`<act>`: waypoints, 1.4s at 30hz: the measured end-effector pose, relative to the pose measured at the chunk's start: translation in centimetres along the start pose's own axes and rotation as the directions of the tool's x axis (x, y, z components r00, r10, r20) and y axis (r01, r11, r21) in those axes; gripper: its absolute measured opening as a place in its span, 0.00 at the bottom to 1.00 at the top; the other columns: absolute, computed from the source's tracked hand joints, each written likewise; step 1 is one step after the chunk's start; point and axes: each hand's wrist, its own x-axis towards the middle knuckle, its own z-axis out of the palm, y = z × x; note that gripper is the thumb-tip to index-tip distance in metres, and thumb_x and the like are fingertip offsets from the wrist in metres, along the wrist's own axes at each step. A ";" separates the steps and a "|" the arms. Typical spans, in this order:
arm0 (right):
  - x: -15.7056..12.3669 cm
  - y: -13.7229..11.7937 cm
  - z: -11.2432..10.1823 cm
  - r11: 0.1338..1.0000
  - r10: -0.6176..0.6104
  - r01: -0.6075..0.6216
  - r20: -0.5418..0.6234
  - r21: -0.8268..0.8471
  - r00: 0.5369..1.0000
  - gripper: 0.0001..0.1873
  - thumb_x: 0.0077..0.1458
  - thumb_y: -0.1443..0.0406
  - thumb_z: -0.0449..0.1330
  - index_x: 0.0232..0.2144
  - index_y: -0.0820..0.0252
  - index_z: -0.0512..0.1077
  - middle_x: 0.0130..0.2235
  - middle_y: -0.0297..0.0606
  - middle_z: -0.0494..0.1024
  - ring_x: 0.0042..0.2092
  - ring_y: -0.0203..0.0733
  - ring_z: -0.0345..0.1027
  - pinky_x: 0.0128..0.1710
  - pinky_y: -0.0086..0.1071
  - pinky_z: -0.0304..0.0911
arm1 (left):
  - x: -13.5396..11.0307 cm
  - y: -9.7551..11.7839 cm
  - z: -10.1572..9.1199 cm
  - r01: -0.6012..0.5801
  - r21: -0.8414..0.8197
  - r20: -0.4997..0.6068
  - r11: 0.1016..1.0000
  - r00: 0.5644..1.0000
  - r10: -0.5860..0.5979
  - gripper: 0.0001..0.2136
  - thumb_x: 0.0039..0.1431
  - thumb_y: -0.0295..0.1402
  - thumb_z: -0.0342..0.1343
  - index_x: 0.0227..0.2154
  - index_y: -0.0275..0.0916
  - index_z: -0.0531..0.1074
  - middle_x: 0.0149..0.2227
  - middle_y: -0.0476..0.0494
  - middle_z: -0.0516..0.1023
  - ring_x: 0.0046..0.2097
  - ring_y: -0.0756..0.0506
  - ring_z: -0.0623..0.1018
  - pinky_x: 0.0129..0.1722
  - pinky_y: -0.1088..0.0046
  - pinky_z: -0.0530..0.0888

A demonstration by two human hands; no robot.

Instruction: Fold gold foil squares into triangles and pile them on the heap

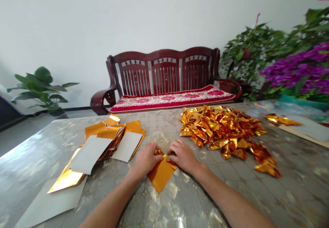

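White wall (164, 15), red-brown bench (164, 53) behind the table (197, 204). Gold sheet (160, 176) front-centre over the table, between the hands, one corner toward the wearer. Left hand (147, 157) and right hand (183, 156): thumbs and fingers pinching its far edge. Paper stack (89, 154) left, folded gold pile (218, 125) right.

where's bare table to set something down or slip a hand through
Bare tabletop lies between the right forearm and the folded gold foil heap, and beyond the left hand and right hand, between that heap and the gold foil sheets. Crowded: among those sheets and under the heap.
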 end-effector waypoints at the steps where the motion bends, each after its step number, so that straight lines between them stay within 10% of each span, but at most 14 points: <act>1: 0.0 0.0 0.0 1.000 -0.002 0.002 -0.004 0.000 1.000 0.07 0.50 0.63 0.69 0.31 0.57 0.75 0.37 0.33 0.75 0.43 0.40 0.63 0.43 0.33 0.54 | 0.1 -0.1 0.0 0.013 -0.005 0.006 1.000 1.000 -0.013 0.09 0.51 0.36 0.61 0.35 0.41 0.73 0.33 0.49 0.76 0.35 0.46 0.75 0.32 0.74 0.62; 13: -0.3 0.1 -0.8 0.998 -0.044 0.049 -0.131 0.032 0.990 0.09 0.52 0.59 0.68 0.34 0.56 0.76 0.34 0.33 0.78 0.38 0.41 0.65 0.40 0.34 0.56 | 0.1 0.0 1.0 -0.062 -0.411 -0.270 0.910 0.961 -0.056 0.07 0.56 0.36 0.57 0.27 0.39 0.70 0.23 0.53 0.71 0.27 0.50 0.70 0.29 0.75 0.63; 22: -1.0 0.3 -2.6 0.960 -0.273 0.193 -0.524 -0.204 0.807 0.15 0.60 0.70 0.55 0.48 0.57 0.75 0.41 0.41 0.77 0.45 0.46 0.63 0.46 0.39 0.58 | -0.9 -0.4 1.0 -0.579 -0.208 -0.667 0.788 0.673 0.319 0.03 0.61 0.27 0.53 0.33 0.42 0.68 0.40 0.45 0.79 0.44 0.47 0.78 0.47 0.70 0.72; 29: -0.6 0.3 -1.8 0.937 -0.239 0.176 -0.186 -0.301 0.953 0.09 0.60 0.60 0.61 0.41 0.56 0.75 0.39 0.39 0.76 0.43 0.46 0.61 0.41 0.39 0.54 | -0.3 -1.2 2.1 -0.414 -0.107 -0.480 0.904 0.818 0.317 0.05 0.60 0.24 0.53 0.34 0.42 0.68 0.38 0.47 0.78 0.42 0.46 0.77 0.42 0.71 0.72; 42: -0.4 0.2 -1.1 0.957 -0.121 0.119 0.010 -0.265 0.993 0.10 0.63 0.64 0.57 0.35 0.55 0.79 0.35 0.39 0.74 0.42 0.44 0.60 0.40 0.36 0.54 | -0.8 0.1 1.0 -0.339 0.192 -0.170 0.921 0.913 0.372 0.10 0.66 0.34 0.51 0.31 0.42 0.75 0.35 0.44 0.76 0.41 0.44 0.73 0.40 0.70 0.67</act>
